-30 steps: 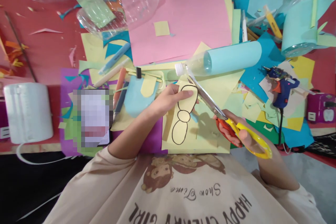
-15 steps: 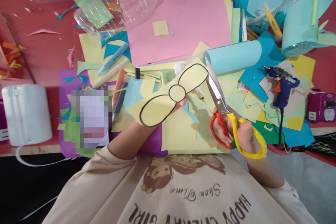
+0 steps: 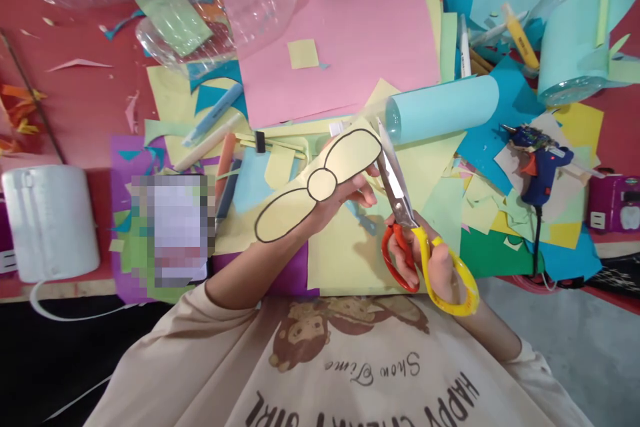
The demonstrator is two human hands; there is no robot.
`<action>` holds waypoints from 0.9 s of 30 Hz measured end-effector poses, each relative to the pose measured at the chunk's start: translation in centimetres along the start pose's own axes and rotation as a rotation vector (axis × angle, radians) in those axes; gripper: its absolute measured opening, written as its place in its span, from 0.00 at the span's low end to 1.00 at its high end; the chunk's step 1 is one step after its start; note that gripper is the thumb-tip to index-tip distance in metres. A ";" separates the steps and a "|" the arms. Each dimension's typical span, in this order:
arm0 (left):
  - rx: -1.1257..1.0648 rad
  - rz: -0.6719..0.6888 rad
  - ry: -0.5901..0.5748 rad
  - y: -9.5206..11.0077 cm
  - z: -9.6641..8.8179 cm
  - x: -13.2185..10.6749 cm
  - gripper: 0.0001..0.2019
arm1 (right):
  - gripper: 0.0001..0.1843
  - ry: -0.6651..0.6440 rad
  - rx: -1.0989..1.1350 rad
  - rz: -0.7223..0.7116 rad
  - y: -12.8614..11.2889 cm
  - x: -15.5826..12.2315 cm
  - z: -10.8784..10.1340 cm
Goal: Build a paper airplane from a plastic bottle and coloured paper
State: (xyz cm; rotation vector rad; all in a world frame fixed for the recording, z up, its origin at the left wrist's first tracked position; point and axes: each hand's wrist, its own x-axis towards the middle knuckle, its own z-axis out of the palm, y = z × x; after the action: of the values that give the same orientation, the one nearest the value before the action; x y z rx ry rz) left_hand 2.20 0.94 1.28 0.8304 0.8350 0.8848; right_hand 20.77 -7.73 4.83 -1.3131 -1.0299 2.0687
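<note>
My left hand (image 3: pixel 350 192) pinches a pale yellow paper bow shape (image 3: pixel 320 181) with a black outline, lifted above the table and tilted up to the right. My right hand (image 3: pixel 434 263) grips scissors (image 3: pixel 407 220) by their red and yellow handles. The blades point up and left, their tips just at the right lobe of the paper shape. A yellow sheet (image 3: pixel 345 260) lies flat under both hands.
Coloured paper scraps cover the red table (image 3: pixel 85 100). A big pink sheet (image 3: pixel 345 33) lies at the back, clear plastic bottles (image 3: pixel 210 13) beyond it. A bottle wrapped in light blue paper (image 3: pixel 440 109), a blue glue gun (image 3: pixel 537 170), a white roll (image 3: pixel 50 220), markers and a phone (image 3: pixel 175 227) surround the work.
The paper shape turned from upright to slanted and shifted slightly left and down. The scissors swung round from the right and came in closer to its right lobe.
</note>
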 end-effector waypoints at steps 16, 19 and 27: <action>0.158 -0.068 0.322 -0.3 0.1 0.0 0.22 | 0.45 -0.004 0.158 -0.150 2.0 0.4 -0.5; 0.216 -0.074 0.355 -0.2 0.5 -0.1 0.23 | 0.46 -0.053 0.145 -0.103 1.3 0.4 -1.0; 0.280 -0.035 0.367 0.1 1.1 -0.3 0.21 | 0.41 -0.116 0.172 -0.068 -0.8 0.6 -1.2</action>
State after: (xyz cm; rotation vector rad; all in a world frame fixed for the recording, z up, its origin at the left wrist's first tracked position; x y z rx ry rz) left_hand 3.06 0.38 1.91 0.9044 1.3131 0.9151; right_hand 21.61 -6.40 4.87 -1.0706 -0.9083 2.1499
